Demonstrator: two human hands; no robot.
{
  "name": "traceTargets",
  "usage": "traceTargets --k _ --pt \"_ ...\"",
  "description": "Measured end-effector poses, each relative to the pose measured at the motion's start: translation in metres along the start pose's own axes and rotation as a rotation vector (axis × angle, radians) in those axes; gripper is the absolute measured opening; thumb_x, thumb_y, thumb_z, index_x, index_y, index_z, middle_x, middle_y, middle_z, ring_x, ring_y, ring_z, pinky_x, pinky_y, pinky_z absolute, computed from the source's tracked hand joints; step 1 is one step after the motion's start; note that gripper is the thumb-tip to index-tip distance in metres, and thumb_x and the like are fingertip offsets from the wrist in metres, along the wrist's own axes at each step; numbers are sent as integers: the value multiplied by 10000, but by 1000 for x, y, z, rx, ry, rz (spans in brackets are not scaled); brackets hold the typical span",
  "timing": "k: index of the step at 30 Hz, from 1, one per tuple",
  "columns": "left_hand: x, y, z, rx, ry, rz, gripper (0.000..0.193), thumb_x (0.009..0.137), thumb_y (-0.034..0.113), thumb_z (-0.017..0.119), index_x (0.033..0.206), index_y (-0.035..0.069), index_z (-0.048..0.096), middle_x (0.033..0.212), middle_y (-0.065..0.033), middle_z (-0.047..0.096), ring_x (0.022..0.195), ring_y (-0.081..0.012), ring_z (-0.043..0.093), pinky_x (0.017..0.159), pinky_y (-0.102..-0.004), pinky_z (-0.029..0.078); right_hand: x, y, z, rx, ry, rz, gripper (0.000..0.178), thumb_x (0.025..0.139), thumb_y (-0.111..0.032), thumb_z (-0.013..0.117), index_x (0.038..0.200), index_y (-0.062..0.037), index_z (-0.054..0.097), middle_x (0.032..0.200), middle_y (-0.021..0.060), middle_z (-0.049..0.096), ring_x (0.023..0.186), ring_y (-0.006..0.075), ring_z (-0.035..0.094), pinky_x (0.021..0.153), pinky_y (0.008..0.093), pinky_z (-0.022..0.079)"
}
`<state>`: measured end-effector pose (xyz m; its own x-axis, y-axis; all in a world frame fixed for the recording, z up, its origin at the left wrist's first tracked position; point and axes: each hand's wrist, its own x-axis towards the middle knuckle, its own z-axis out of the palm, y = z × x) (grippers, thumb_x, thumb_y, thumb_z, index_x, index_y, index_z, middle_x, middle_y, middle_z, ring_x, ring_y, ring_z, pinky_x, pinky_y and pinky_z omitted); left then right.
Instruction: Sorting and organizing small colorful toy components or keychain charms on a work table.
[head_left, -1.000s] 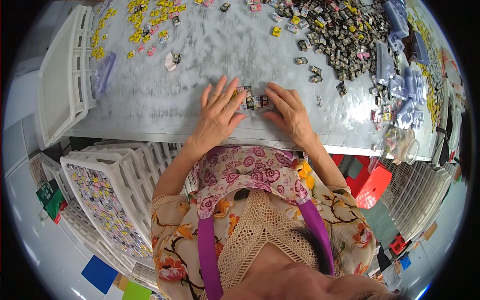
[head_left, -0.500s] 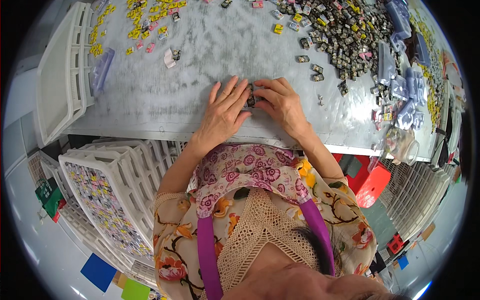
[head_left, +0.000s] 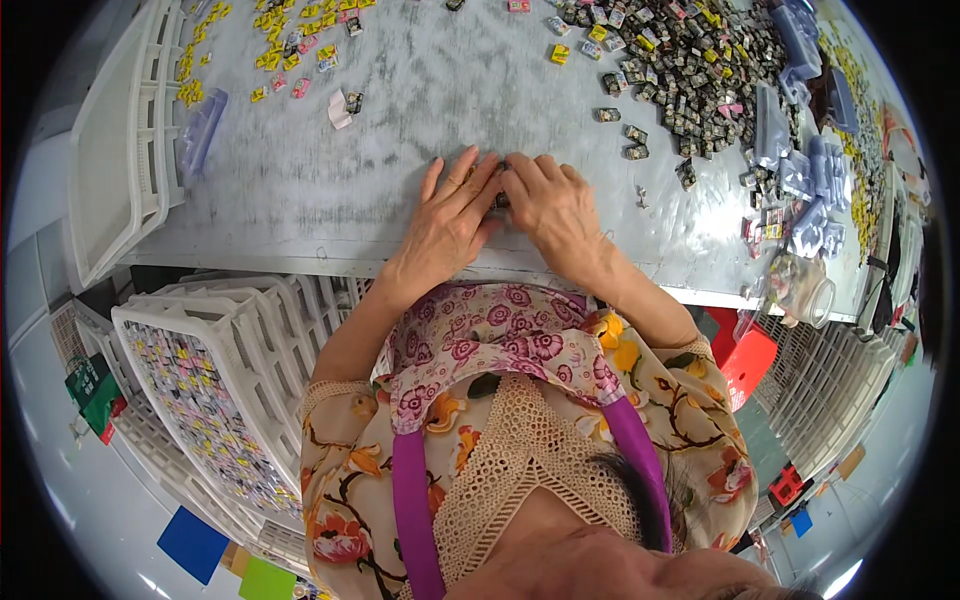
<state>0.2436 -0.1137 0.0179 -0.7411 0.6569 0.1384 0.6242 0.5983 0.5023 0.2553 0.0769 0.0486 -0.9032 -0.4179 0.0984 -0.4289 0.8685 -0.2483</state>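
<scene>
Near the front edge of the grey table (head_left: 300,200), both hands meet around some small black box-shaped pieces (head_left: 501,201), mostly covered by my fingers. My left hand (head_left: 445,220) lies palm down with its fingers stretched out, the fingertips against the left side of these pieces. From the other side my right hand (head_left: 555,215) presses in, its fingers bent and closed on them. How many pieces are between the hands is hidden. Farther right spreads a large pile of similar small black pieces (head_left: 705,95), with a few yellow and pink ones mixed in.
Yellow pieces (head_left: 300,25) lie scattered at the far left. A white crate (head_left: 125,150) stands at the table's left edge, beside a clear plastic packet (head_left: 203,130). More packets (head_left: 820,165) and a clear jar (head_left: 800,290) sit at right. Stacked crates (head_left: 210,390) stand below the table.
My right hand has shifted a little left, and its fingers have closed over the black pieces, covering more of them. My left hand has hardly moved.
</scene>
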Motion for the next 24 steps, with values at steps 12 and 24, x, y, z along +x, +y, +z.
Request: traceTargets --k 12,24 --pt "-3 0 -1 64 -12 49 609 820 173 745 1366 0 537 1496 -133 462 1446 -312 341 1165 -526 240 -21 33 1 524 166 107 553 666 -66 802 1182 -25 608 1299 100 606 1130 287 586 938 375 507" --pt "-4 -7 6 81 18 108 597 800 177 772 1366 148 585 1515 -125 441 1438 -331 347 1147 -528 291 -29 38 8 460 142 49 707 609 -107 844 1268 -30 599 1276 96 617 1126 311 563 956 396 484"
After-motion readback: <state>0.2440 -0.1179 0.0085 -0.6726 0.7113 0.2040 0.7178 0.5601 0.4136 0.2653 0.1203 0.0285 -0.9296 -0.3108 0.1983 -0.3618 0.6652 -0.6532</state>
